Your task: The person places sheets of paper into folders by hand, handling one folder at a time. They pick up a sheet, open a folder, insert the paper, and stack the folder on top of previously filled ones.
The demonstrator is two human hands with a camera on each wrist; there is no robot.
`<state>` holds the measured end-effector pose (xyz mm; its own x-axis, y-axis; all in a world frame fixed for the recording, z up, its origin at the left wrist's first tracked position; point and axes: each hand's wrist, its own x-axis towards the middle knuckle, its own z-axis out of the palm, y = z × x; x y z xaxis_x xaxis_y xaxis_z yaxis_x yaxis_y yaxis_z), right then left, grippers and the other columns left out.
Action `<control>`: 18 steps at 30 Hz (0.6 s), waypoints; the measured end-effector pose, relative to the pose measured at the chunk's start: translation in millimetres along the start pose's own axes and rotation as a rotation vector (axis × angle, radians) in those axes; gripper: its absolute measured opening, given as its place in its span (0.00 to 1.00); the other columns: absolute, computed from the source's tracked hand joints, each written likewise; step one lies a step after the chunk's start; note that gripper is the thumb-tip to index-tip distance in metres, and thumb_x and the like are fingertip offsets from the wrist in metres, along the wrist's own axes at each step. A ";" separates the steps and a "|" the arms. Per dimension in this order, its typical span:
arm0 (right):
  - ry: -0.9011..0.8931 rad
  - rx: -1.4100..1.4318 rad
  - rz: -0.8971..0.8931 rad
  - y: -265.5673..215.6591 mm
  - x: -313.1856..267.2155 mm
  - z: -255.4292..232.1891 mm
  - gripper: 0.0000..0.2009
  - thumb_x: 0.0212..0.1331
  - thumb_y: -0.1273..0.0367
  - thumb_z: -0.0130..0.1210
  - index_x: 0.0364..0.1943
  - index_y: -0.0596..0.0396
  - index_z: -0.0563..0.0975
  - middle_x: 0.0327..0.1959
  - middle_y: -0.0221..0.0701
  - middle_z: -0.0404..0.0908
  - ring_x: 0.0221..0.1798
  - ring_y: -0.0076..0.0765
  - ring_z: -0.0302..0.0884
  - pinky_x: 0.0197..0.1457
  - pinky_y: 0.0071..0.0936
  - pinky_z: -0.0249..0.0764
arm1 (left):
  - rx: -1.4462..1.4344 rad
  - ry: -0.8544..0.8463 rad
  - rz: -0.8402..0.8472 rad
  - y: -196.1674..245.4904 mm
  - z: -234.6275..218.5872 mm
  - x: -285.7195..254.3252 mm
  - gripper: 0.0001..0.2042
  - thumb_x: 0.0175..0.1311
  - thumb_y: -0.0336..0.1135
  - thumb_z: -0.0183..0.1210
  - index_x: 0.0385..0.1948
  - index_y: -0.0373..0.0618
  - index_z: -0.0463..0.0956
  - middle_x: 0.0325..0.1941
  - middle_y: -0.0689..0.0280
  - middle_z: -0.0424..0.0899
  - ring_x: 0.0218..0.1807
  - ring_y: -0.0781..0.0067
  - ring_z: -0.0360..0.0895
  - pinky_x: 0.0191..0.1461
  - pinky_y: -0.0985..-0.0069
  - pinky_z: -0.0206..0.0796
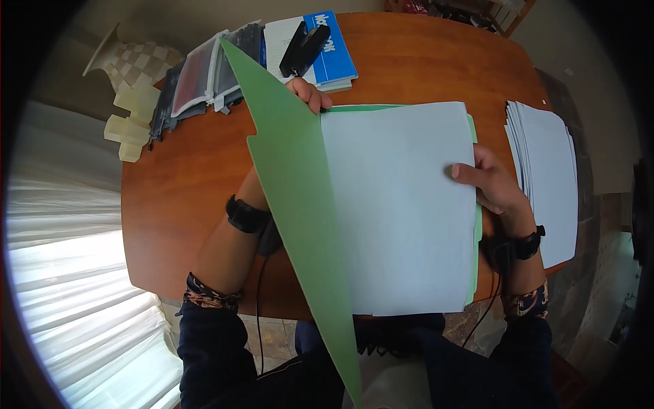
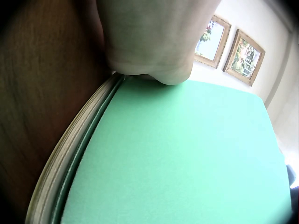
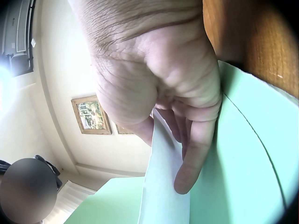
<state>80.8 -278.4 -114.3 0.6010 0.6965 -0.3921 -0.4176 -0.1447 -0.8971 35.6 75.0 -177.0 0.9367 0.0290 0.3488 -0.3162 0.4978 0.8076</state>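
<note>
A green folder [image 1: 293, 163] lies open in front of the person, its cover tilted up at the left, with white sheets [image 1: 402, 204] on its right side. At the folder's top edge the left hand [image 1: 310, 94] has its fingers curled over the spine corner; the cover hides part of that arm. The right hand [image 1: 494, 180] grips the right edge of the sheets, thumb on top and fingers beneath. In the right wrist view, the right hand [image 3: 163, 79] holds the white paper [image 3: 163, 182] between thumb and fingers, above green card [image 3: 252, 140].
A stack of white paper [image 1: 548, 170] lies at the table's right. Along the back left are a black stapler [image 1: 305, 49] on a blue notebook [image 1: 334, 54], zip pouches [image 1: 197, 75] and a cream paper cutout [image 1: 133, 119]. A checkered vase [image 1: 136, 60] stands behind them.
</note>
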 end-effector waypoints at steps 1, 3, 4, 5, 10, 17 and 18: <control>-0.003 -0.002 -0.012 -0.3 0.3 1.6 0.21 0.62 0.67 0.63 0.55 0.64 0.74 0.47 0.33 0.82 0.46 0.24 0.79 0.53 0.24 0.76 | -0.009 -0.005 -0.001 1.1 -1.7 -0.3 0.14 0.61 0.45 0.68 0.34 0.47 0.73 0.31 0.68 0.75 0.48 0.66 0.76 0.56 0.71 0.69; 0.027 -0.015 -0.018 -2.4 -2.5 2.8 0.20 0.63 0.67 0.63 0.55 0.64 0.74 0.47 0.33 0.82 0.47 0.24 0.79 0.53 0.24 0.76 | -0.019 -0.074 -0.085 3.4 -9.0 -1.3 0.12 0.67 0.41 0.62 0.33 0.51 0.66 0.33 0.71 0.69 0.56 0.71 0.71 0.71 0.69 0.61; -0.001 -0.009 -0.028 -3.9 -2.1 3.9 0.20 0.63 0.67 0.63 0.55 0.64 0.74 0.47 0.33 0.82 0.47 0.24 0.79 0.53 0.24 0.76 | -0.044 -0.088 -0.085 1.0 -9.7 -0.8 0.12 0.67 0.41 0.62 0.33 0.51 0.66 0.33 0.71 0.69 0.56 0.71 0.71 0.71 0.69 0.61; -0.031 -0.002 -0.039 -4.1 -1.8 3.2 0.20 0.63 0.68 0.62 0.56 0.64 0.74 0.48 0.34 0.82 0.47 0.24 0.80 0.54 0.23 0.76 | -0.036 -0.068 -0.093 1.2 -8.6 -0.5 0.12 0.67 0.40 0.62 0.33 0.51 0.66 0.33 0.71 0.69 0.55 0.71 0.71 0.71 0.69 0.61; -0.026 -0.012 -0.021 -1.1 -0.6 1.3 0.21 0.64 0.67 0.63 0.57 0.63 0.73 0.48 0.34 0.82 0.48 0.25 0.80 0.55 0.24 0.75 | -0.034 -0.109 -0.142 6.0 -12.6 1.8 0.12 0.67 0.40 0.62 0.33 0.52 0.66 0.33 0.71 0.69 0.54 0.70 0.70 0.71 0.69 0.59; -0.028 -0.005 -0.027 -1.4 -0.4 0.5 0.22 0.63 0.67 0.63 0.58 0.64 0.73 0.49 0.34 0.82 0.49 0.26 0.79 0.56 0.26 0.76 | -0.070 -0.095 -0.080 1.8 -14.0 2.8 0.12 0.63 0.37 0.65 0.35 0.46 0.70 0.34 0.67 0.73 0.54 0.66 0.75 0.62 0.72 0.73; -0.019 -0.003 -0.024 -1.7 -0.4 1.2 0.22 0.62 0.68 0.63 0.58 0.65 0.72 0.49 0.34 0.82 0.49 0.26 0.80 0.56 0.26 0.76 | -0.068 -0.087 -0.078 2.4 -12.8 2.3 0.11 0.64 0.37 0.65 0.35 0.46 0.70 0.33 0.67 0.73 0.54 0.66 0.76 0.62 0.72 0.73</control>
<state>80.5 -277.6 -112.4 0.5978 0.7131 -0.3662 -0.4010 -0.1296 -0.9069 38.9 87.4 -180.4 0.9405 -0.0855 0.3289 -0.2297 0.5532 0.8007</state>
